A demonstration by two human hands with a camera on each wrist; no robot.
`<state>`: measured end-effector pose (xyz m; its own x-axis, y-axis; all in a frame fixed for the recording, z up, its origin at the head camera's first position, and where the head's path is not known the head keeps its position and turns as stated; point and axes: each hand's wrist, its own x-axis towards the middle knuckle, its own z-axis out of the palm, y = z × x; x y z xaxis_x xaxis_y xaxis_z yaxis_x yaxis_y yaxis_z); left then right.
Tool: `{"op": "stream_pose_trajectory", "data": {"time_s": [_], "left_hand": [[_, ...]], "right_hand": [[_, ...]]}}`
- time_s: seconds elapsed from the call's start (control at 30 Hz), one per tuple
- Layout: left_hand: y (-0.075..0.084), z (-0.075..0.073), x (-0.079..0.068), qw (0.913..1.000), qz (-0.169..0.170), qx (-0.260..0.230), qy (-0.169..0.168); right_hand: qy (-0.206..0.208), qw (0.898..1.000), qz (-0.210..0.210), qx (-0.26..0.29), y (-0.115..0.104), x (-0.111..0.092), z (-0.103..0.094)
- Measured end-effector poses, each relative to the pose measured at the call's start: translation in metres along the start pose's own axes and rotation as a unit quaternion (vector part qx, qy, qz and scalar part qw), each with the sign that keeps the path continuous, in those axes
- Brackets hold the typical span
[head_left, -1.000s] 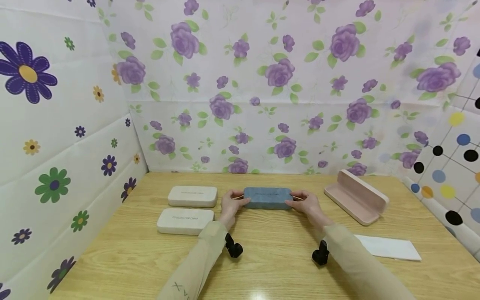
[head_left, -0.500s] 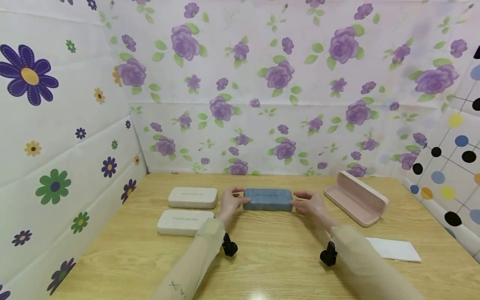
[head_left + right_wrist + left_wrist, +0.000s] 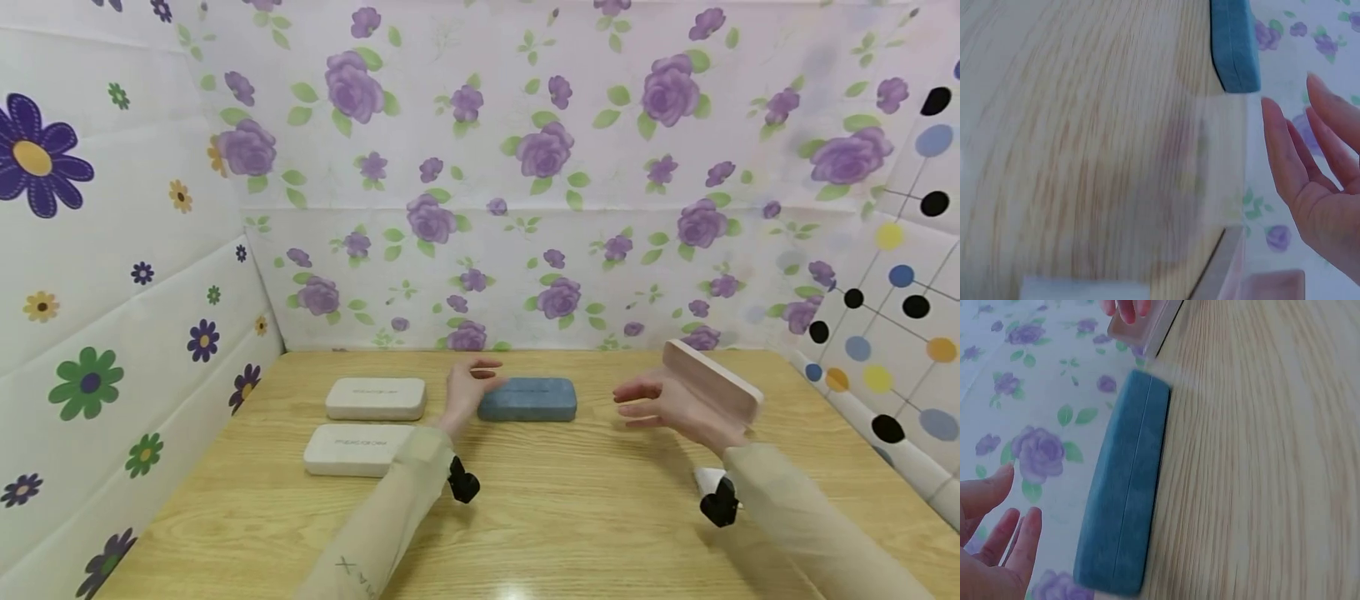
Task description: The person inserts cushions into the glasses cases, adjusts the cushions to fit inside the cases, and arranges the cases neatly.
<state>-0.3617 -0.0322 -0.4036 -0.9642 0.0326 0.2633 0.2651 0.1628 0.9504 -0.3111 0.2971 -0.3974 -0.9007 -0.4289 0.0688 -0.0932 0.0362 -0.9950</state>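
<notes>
A blue glasses case (image 3: pixel 527 400), lid down, lies on the table in the middle of the head view. My left hand (image 3: pixel 467 393) is at its left end; in the left wrist view a gap shows between the fingers (image 3: pixel 1029 544) and the case's side. Off to the right, my right hand (image 3: pixel 667 404) hovers with loosely bent fingers and holds nothing. Behind that hand stands an opened pink glasses case (image 3: pixel 712 379), its lid raised and part of it covered by the hand.
Two white glasses cases (image 3: pixel 377 399) (image 3: pixel 358 450) lie at the left, one nearer than the other. A white flat piece (image 3: pixel 708 479), mostly behind the right wrist, lies at the right. Flowered sheeting (image 3: pixel 517 275) closes off the table's back.
My right hand has let go of the blue glasses case and moved right, toward the pink one. The left hand has loosened from the blue case's left end and risen slightly.
</notes>
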Motion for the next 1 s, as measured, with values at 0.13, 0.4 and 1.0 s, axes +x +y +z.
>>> {"op": "stream_pose_trajectory", "data": {"time_s": [0.13,0.4,1.0], "left_hand": [[0.005,0.022,-0.006,0.9965,0.005,-0.045,-0.07],[0.019,0.077,-0.019,0.9527,-0.013,-0.081,-0.293],[0.034,0.186,-0.051,0.9313,-0.065,0.0,-0.358]], "right_hand": [[-0.018,0.994,0.059,-0.088,0.002,-0.005,-0.014],[-0.168,0.97,0.114,-0.136,-0.009,-0.041,-0.059],[-0.205,0.957,0.175,-0.104,-0.014,-0.113,-0.135]]}}
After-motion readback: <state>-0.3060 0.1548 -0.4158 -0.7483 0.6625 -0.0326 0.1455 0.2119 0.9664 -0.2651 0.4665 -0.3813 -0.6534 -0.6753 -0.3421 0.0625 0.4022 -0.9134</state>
